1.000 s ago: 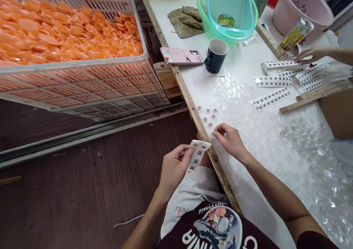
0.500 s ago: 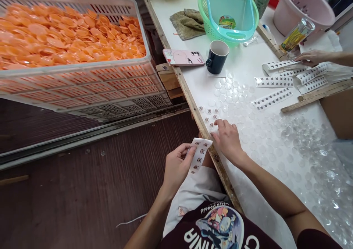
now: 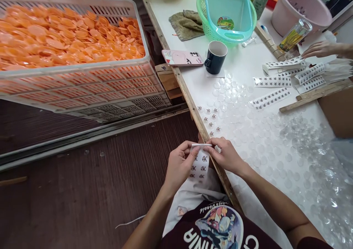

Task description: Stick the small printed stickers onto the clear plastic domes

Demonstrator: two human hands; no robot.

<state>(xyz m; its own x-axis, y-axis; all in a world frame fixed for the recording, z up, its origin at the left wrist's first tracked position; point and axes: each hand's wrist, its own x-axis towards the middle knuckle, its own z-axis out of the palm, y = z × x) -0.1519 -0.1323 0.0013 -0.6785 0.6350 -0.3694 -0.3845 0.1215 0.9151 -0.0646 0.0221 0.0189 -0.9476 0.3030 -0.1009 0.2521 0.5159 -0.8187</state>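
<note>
Left fingers (image 3: 194, 152) and right fingers (image 3: 214, 152) tight on one sticker strip (image 3: 199, 163), eight printed discs (image 3: 210, 124) just beyond.

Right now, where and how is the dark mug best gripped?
Likely by the handle, which sticks out on the left of the upright dark mug. I'd come from the near side, as the phone lies close to the handle's left and the green basket stands behind the mug.

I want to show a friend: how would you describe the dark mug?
Find the white table, then the green basket on it. On its near side stands the mug, beside the pink phone. Its dark outside sets it apart from the greenish cup farther back.
</note>
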